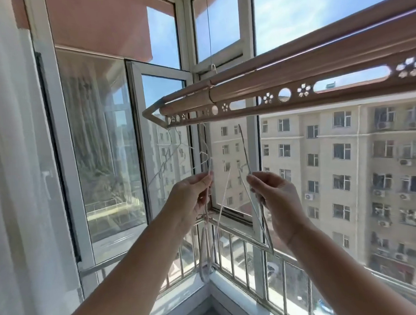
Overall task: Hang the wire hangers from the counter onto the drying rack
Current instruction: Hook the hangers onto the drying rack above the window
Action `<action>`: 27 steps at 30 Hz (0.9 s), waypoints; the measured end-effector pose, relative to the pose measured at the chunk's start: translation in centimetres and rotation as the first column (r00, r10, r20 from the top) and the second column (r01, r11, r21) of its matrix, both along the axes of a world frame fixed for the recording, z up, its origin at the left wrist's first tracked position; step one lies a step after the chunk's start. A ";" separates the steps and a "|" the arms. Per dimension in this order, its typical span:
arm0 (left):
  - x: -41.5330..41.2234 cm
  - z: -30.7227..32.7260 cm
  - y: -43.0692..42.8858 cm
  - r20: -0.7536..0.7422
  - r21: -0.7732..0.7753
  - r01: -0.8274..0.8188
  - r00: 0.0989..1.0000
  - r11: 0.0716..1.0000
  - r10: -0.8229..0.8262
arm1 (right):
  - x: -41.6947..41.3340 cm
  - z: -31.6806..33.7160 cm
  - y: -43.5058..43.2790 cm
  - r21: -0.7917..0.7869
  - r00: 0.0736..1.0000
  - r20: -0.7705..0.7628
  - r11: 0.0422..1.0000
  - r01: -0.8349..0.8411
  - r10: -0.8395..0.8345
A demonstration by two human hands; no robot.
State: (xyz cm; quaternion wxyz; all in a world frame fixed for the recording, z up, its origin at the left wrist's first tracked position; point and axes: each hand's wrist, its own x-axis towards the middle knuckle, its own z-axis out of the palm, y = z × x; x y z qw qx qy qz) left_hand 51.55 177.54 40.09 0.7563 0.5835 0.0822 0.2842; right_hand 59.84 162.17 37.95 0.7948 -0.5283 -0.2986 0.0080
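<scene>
Raised below the drying rack (295,86), the left hand (192,197) pinches one wire hanger (208,206), the right hand (275,197) another (259,215), apparently separating them for hooking on.

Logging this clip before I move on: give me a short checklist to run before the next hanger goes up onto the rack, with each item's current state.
1. Left hand has a firm pinch on its wire hangers: ok, fingers closed on the wire.
2. Right hand holds a single hanger: ok.
3. The two hands' hangers are untangled from each other: cannot tell, the thin wires cross near the middle.
4. Free hole in the drying rack bar above the hands: ok, several cutouts show sky through them.
5. Hanger already hung near the rack's left end sits clear of the next spot: ok.
6. Hook of the right hand's hanger faces the rack: cannot tell, too thin and blurred.
</scene>
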 end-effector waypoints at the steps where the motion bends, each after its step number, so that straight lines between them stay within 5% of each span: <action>1: 0.7 0.2 1.0 0.010 -0.004 -0.002 1.000 1.000 0.002 | 0.7 0.3 1.0 0.000 1.000 0.010 1.000 0.002 -0.002; 16: 7.7 3.7 12.5 0.072 0.010 0.101 0.992 0.995 -0.102 | 5.8 4.4 12.1 0.001 0.974 0.112 0.980 0.198 -0.197; 27: 12.7 4.4 16.4 -0.004 0.019 0.193 0.981 0.981 -0.193 | 7.5 5.0 15.5 0.027 0.945 0.008 0.945 0.325 -0.326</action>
